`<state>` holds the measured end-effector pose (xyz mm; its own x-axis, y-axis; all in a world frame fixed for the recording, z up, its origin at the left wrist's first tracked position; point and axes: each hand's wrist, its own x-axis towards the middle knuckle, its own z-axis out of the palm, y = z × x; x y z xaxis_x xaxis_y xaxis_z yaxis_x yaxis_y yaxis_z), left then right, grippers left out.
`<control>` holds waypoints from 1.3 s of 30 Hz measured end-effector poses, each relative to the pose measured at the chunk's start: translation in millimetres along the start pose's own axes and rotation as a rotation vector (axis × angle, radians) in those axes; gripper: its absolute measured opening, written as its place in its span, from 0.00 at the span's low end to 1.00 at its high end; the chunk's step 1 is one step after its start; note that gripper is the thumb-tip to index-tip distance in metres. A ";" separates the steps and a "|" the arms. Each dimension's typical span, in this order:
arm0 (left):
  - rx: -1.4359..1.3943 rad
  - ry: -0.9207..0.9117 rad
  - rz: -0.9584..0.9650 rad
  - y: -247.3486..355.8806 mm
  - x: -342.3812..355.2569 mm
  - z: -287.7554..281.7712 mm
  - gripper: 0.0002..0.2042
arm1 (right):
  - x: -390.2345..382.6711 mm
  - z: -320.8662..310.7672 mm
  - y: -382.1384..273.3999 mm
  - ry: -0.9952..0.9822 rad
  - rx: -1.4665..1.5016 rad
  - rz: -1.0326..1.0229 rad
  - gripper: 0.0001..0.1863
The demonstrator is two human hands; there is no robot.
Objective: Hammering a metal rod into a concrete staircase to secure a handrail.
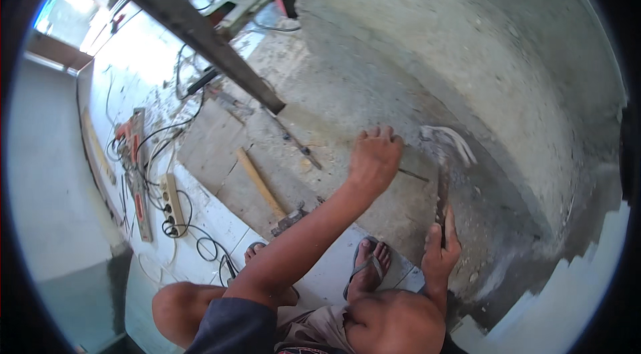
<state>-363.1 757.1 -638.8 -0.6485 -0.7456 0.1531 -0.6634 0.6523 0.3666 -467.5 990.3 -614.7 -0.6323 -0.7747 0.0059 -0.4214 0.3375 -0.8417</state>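
Note:
My left hand [376, 160] is low over the rough concrete slab [320, 120], fingers curled; what is under them is hidden, and a thin dark rod [414, 175] lies just beside it, partly covered. My right hand [441, 254] grips a narrow, dark, flat bar [442, 187], which points up toward some pale strands or scraps [451, 140] at the curved concrete step [481, 87]. A hammer with a wooden handle [257, 180] lies left of my left arm, and a rusty tool [297, 144] lies above it.
An upright metal post [214, 47] stands ahead. At left, white tiles [234, 254] hold a long red-and-grey tool [137, 174], a power strip [170, 204] and tangled cables. More tools [244, 4] sit at the back; a wall [50, 154] bounds the left side.

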 end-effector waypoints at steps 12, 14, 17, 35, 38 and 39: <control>-0.314 0.361 -0.503 -98.7 17.5 -58.3 0.11 | 12.1 2.7 -16.2 -0.035 0.221 0.065 0.26; -0.313 0.376 -0.461 -113.0 17.0 -62.7 0.11 | 14.8 4.8 -8.6 -0.080 0.124 -0.067 0.25; -0.222 0.353 -0.457 -119.4 10.2 -69.9 0.11 | 20.0 6.6 -24.5 -0.175 0.134 -0.053 0.25; -0.259 0.439 -0.408 -120.9 -7.8 -78.4 0.08 | 42.8 21.3 -42.7 -0.218 0.133 -0.305 0.24; -0.260 0.393 -0.402 -120.2 -12.3 -82.5 0.08 | 45.0 21.3 -45.6 -0.249 0.137 -0.304 0.24; -0.287 0.387 -0.423 -121.6 -14.1 -82.1 0.07 | 45.5 22.5 -46.8 -0.250 0.137 -0.304 0.24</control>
<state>-242.6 677.1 -610.2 -0.1354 -0.9608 0.2421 -0.6713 0.2686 0.6908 -462.0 927.3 -587.1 -0.3083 -0.9396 0.1485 -0.4635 0.0121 -0.8860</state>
